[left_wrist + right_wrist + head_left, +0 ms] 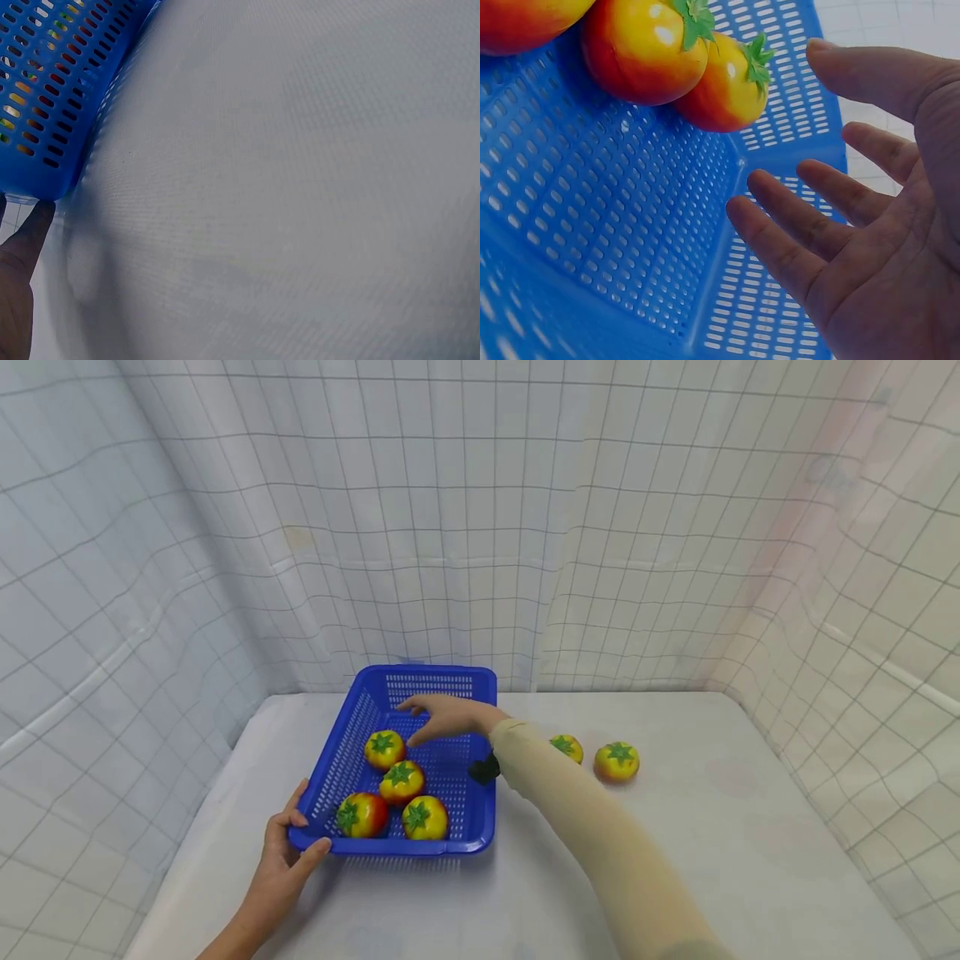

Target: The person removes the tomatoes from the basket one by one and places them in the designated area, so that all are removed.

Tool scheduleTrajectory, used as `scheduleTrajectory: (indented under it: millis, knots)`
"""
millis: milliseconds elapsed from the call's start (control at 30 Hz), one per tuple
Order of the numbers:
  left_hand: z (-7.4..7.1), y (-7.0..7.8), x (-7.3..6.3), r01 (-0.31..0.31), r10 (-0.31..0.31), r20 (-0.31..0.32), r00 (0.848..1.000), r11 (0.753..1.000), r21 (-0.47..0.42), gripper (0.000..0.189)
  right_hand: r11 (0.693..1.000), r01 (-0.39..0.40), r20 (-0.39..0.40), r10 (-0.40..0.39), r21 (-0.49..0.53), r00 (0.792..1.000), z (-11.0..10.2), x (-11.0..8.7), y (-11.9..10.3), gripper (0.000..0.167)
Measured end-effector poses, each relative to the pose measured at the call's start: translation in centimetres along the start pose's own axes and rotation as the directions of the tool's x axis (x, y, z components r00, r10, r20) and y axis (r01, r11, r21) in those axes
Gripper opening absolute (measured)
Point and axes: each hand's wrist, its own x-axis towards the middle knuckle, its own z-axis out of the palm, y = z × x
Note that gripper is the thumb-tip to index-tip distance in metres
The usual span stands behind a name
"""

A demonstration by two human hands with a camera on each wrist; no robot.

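My left hand [279,875] grips the near-left corner of a blue perforated plastic basket [390,847], its thumb on the near rim and fingers on the left side. Several red-and-yellow tomatoes [425,817] with green leafy tops sit in the basket's left and near part. Over the basket's far half is my right hand [448,717], fingers spread and relaxed, holding nothing. The right wrist view shows this empty hand [862,240] apart from the nearest tomato [727,86]. In the left wrist view, a finger [34,232] touches the basket's corner [45,176].
Right of the basket, two more tomatoes lie on the white table [750,827]: one [617,762] in full view, the other [567,747] partly hidden by my right sleeve [592,827]. White grid-patterned sheets [480,527] hang behind and on both sides.
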Motion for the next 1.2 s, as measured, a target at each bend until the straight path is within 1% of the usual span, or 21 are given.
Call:
scheduleTrajectory:
  millis: [267,467,600,767,867,967,1100,1200]
  knots:
    - [0.0,-0.2,0.1,0.016,-0.016,0.001,1.000,1.000,0.004,0.039,0.998,-0.053,-0.004,0.053,0.026,0.999,0.9,1.3,0.3,0.066]
    - [0.0,-0.1,0.1,0.040,-0.040,-0.013,0.999,0.999,0.018,0.041,0.997,-0.076,-0.008,0.076,0.027,0.997,1.7,2.0,0.7,0.062]
    - [0.1,-0.2,0.1,0.039,-0.039,-0.012,0.999,0.999,0.011,0.041,0.994,-0.093,0.010,0.093,0.063,0.996,2.0,2.1,0.8,0.062]
    - [0.1,-0.5,0.2,0.035,-0.035,-0.010,0.999,0.999,0.000,0.041,0.985,-0.106,0.033,0.103,0.137,0.994,2.2,2.6,0.9,0.062]
    - [0.1,-0.5,0.2,0.036,-0.036,-0.017,0.999,0.999,0.003,0.041,0.977,-0.111,0.053,0.103,0.180,0.993,2.4,2.9,1.0,0.065]
    - [0.2,-0.5,0.0,0.020,-0.020,-0.017,1.000,1.000,-0.013,0.040,0.968,-0.126,0.081,0.111,0.215,0.991,2.7,3.2,1.0,0.069]
    - [0.3,-0.5,-0.2,0.005,-0.006,-0.007,1.000,0.999,-0.035,0.038,0.962,-0.149,0.105,0.129,0.227,0.986,3.1,3.4,0.8,0.069]
    - [0.2,-0.4,0.1,0.022,-0.022,-0.004,1.000,1.000,-0.020,0.038,0.958,-0.161,0.102,0.140,0.238,0.985,3.1,3.6,0.6,0.067]
